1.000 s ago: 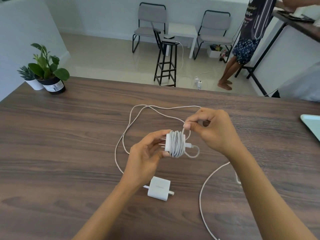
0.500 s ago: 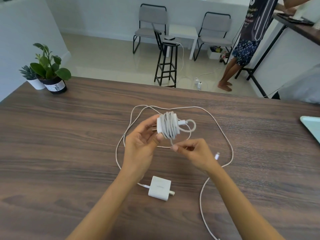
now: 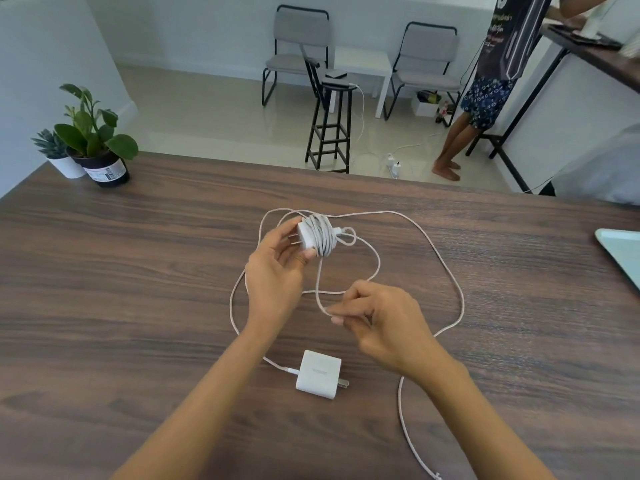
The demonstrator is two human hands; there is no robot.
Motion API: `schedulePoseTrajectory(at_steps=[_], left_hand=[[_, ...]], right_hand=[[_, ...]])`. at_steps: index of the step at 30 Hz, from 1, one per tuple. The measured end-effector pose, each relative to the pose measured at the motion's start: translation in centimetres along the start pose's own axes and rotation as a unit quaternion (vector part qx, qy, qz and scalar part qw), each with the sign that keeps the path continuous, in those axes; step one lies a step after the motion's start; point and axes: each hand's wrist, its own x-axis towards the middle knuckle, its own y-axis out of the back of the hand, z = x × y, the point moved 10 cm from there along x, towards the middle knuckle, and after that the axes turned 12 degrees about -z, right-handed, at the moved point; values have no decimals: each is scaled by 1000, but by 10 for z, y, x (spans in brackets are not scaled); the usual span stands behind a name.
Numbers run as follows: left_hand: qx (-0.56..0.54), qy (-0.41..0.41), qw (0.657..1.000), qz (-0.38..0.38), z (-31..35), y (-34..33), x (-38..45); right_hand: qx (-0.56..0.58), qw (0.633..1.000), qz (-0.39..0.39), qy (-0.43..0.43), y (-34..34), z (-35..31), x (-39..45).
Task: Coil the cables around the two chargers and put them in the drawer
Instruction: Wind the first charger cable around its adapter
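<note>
Holding a white charger [image 3: 307, 237] above a dark wooden table [image 3: 138, 271], a person's left hand [image 3: 277, 271] grips the block between thumb and fingers, its prongs pointing left toward the palm. Many turns of white cable [image 3: 323, 235] are wound tightly around the charger's body, and a small loop stands out at its right side where the plug enters. From the coil a free strand drops toward the right hand [image 3: 377, 320], which pinches it between thumb and curled fingers, low and to the right of the charger.

A second charger [image 3: 318, 374] lies flat on the table near the front edge, between the two forearms, prongs pointing right. Its own cable [image 3: 457, 289] is uncoiled, leaving the left side of the block and running in a wide loose ring around both hands before trailing off the near edge at lower right.

Two potted plants [image 3: 91, 140] stand at the table's far left corner. The corner of a pale green tray [image 3: 620, 251] shows at the right edge. Beyond the table are two grey chairs [image 3: 301, 39], a black stool [image 3: 329, 126] and a standing person [image 3: 485, 98].
</note>
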Motion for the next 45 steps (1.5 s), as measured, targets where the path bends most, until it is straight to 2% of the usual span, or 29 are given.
schedulePoseTrajectory(at_steps=[7,10,14,20,24,27,29,31,34,36,42,45], left_hand=[[44,-2,997,-60,-13,-16,-21],[29,5,995,-100,-14,-28,-32],[-17,11,991,-131,-9,-39,-41],[-98,23,985,-139,-2,-42,-51],[-134,12,981,-142,5,-41,-51],[-175,36,976,-122,-2,-36,-49],[-226,78,967,-86,-16,-31,-46],[-277,120,952,-47,-31,-28,-45],[-289,156,944,-20,-46,-28,-46],[-289,170,942,-21,-54,-28,-46],[-268,189,944,-40,-63,-29,-53],[-249,179,949,-65,-63,-29,-54]], right_hand=[[0,997,70,26,53,-5,14],[-12,995,93,16,68,3,25],[14,997,76,-2,72,15,38],[124,989,79,-25,74,43,41],[252,964,64,-51,60,57,36],[295,950,71,-74,48,66,28],[285,952,75,-87,36,66,22],[217,969,80,-91,26,58,16],[102,988,101,-56,18,39,8],[64,991,112,-26,15,31,5],[112,976,184,-22,22,30,-10],[145,971,186,-44,20,33,-14]])
